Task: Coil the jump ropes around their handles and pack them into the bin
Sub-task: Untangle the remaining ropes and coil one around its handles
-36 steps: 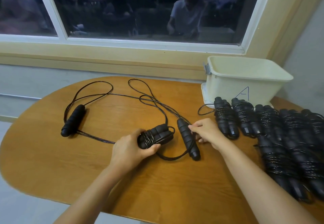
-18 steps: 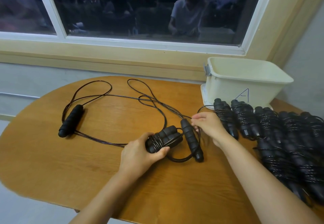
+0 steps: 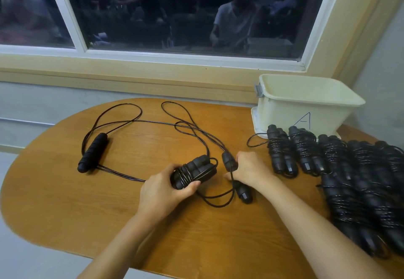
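My left hand (image 3: 162,188) grips a coiled jump rope bundle (image 3: 194,170), two black handles wrapped in cord, on the wooden table (image 3: 65,202). My right hand (image 3: 249,168) curls around a loose black handle (image 3: 229,160) just right of the bundle; the handle's lower end (image 3: 244,193) pokes out below my wrist. Its thin black cord (image 3: 175,123) loops across the table to a second loose handle (image 3: 93,153) at the left. A cream bin (image 3: 306,108) marked "A" stands at the back right.
Several coiled black rope bundles (image 3: 360,176) lie in rows on the table's right side, in front of the bin. A window sill and wall run behind the table. The table's rounded edge curves at the left and front.
My right hand has moved from the cord at the handle's top to wrap around the loose handle. My left hand keeps its grip on the coiled bundle.
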